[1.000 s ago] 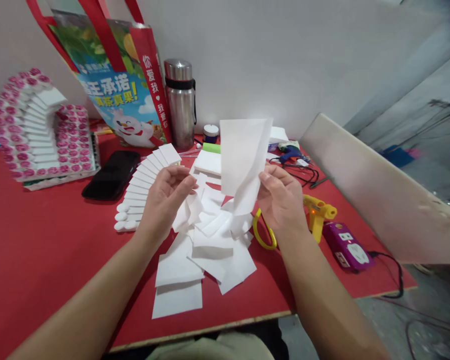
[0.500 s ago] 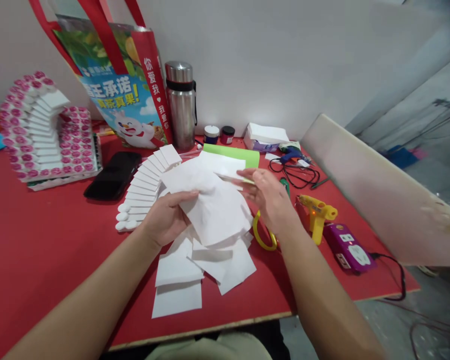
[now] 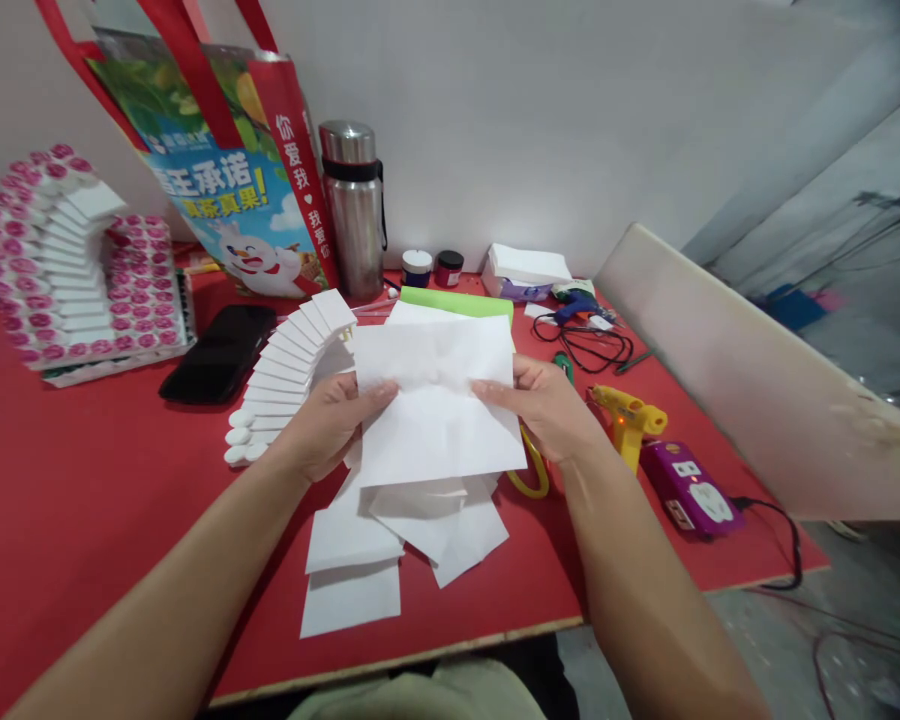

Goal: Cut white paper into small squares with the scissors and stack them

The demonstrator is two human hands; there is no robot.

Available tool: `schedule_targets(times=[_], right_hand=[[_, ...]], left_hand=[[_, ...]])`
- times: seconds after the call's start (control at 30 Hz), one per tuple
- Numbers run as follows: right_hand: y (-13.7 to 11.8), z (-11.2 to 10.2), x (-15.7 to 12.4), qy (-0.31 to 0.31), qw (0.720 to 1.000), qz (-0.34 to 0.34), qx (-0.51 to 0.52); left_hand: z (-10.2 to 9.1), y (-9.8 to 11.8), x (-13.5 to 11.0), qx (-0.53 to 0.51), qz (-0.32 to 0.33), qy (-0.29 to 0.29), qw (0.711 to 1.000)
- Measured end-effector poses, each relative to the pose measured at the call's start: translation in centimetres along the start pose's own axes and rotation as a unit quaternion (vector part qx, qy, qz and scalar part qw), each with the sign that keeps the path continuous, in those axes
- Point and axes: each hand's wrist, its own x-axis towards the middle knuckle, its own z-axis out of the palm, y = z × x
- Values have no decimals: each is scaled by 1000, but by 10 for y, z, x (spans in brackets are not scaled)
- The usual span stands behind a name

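Spread flat now, paper sheet (image 3: 435,410) pinched by left hand (image 3: 330,425); right hand (image 3: 551,405)

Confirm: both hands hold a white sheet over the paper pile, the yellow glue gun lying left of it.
Wrong side. The head view shows the yellow glue gun right of the white sheet; the left hand and right hand do hold it over the paper pile.

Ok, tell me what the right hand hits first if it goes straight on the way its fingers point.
The right hand pinches the sheet and points left across it. Straight on, it would probably meet the left hand, which holds the sheet's other edge, though depth is unclear.
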Motion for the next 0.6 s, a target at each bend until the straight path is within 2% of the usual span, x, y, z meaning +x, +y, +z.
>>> schedule_targets(times=[0.33, 0.6], right_hand=[[-4, -17, 0, -23, 1000, -16, -11], [-14, -17, -4, -31, 999, -30, -30]], left_hand=[[-7, 3, 0, -7, 27, -42, 999], [-2, 9, -5, 31, 26, -52, 998]])
